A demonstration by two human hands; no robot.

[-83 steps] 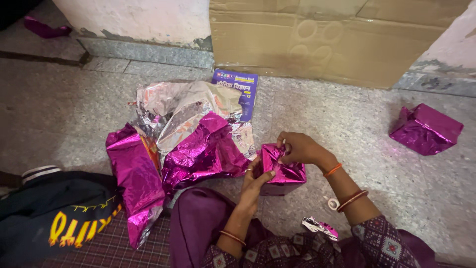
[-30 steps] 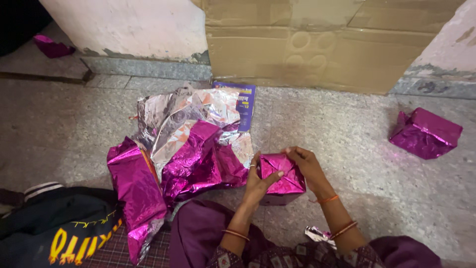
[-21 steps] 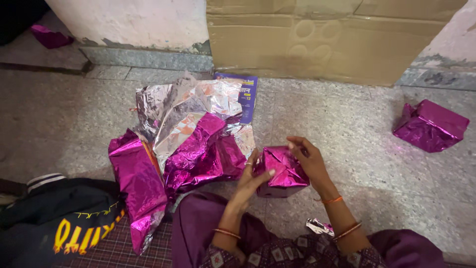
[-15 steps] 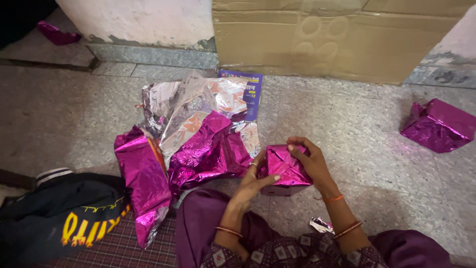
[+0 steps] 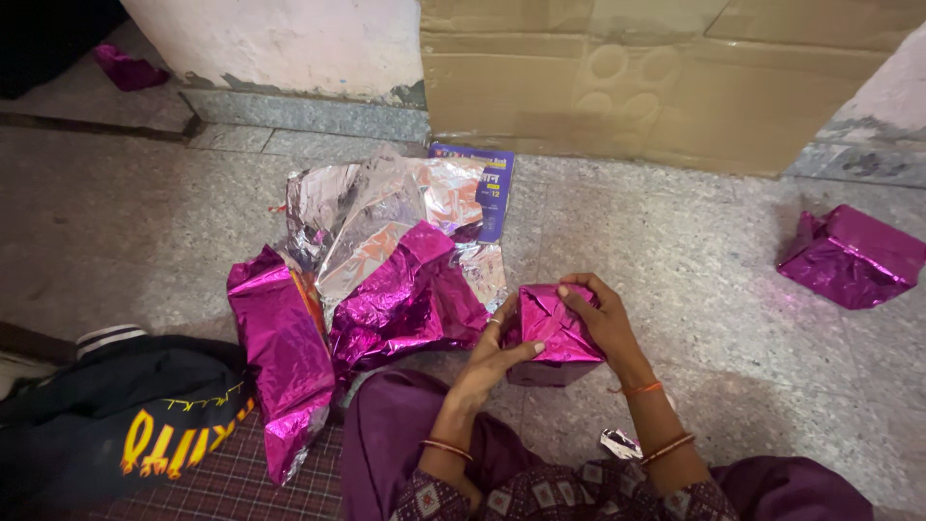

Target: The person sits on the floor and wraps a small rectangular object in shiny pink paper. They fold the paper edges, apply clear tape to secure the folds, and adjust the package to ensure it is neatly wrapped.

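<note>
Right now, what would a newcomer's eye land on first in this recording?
Most likely the small magenta foil parcel at centre, pressed between the left hand and the right hand, which pins its folded flaps. Next, the crumpled magenta and silver foil sheets heaped to the left on the stone floor. A second wrapped parcel sits alone at far right.

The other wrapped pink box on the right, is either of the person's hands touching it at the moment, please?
No, that wrapped box lies apart on the floor, away from both hands.
</note>
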